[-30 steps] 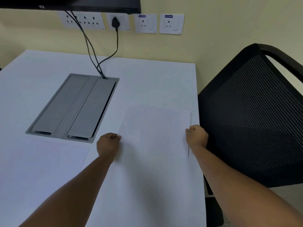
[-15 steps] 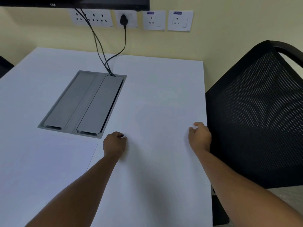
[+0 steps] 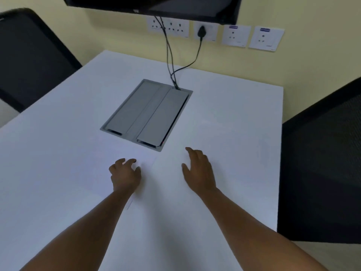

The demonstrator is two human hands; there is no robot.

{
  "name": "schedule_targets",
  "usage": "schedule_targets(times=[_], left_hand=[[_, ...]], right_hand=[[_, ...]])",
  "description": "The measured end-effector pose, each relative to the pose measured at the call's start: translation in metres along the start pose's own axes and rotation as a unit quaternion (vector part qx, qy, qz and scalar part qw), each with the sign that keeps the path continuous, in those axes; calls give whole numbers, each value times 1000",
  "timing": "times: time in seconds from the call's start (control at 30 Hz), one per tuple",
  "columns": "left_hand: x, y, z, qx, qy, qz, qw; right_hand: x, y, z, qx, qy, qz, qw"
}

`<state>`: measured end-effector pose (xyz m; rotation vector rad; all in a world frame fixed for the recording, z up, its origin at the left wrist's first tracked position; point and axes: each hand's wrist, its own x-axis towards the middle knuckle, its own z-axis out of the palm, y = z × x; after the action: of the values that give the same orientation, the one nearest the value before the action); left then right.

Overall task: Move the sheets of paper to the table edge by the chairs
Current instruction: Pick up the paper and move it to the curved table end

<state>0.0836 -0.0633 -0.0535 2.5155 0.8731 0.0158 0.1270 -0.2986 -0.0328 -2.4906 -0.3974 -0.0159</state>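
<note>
Both hands are empty with fingers loosely spread over the white table (image 3: 224,98): the left hand (image 3: 125,175) curls above a sheet of paper (image 3: 68,173) whose faint edge runs just beside it. The right hand (image 3: 199,171) hovers open, with another faint sheet (image 3: 230,141) beyond it toward the black chair (image 3: 320,163); the grey cable box (image 3: 148,114) sits just ahead of both.

White table (image 3: 224,98) set against a pale yellow wall (image 3: 293,14). Grey cable box (image 3: 148,114) recessed near the table's far middle; black cables (image 3: 170,55) run from it up the wall. Row of white wall sockets (image 3: 236,35), one with a black plug (image 3: 201,32). Dark monitor (image 3: 156,4) mounted above. Black mesh chairs at the right edge (image 3: 322,163) and far-left corner (image 3: 29,55). Lighting even, dim.
</note>
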Motion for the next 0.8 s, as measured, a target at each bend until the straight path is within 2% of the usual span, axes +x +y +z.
schedule_targets(times=[0.17,0.33,0.47,0.8], left_hand=[[-2,-48,-14,54,-30,-36,997],[-2,-89,-25,120,-57,-55,990],[0,-106,-33,97,-94,-87,987],[-3,-114,-36,87,-111,-60,988]], right_hand=[[1,-43,43,-72,-74,-25,994],[-3,-68,84,-85,-171,-42,981],[3,-80,98,-105,-178,-20,978],[27,-92,104,-169,-209,56,961]])
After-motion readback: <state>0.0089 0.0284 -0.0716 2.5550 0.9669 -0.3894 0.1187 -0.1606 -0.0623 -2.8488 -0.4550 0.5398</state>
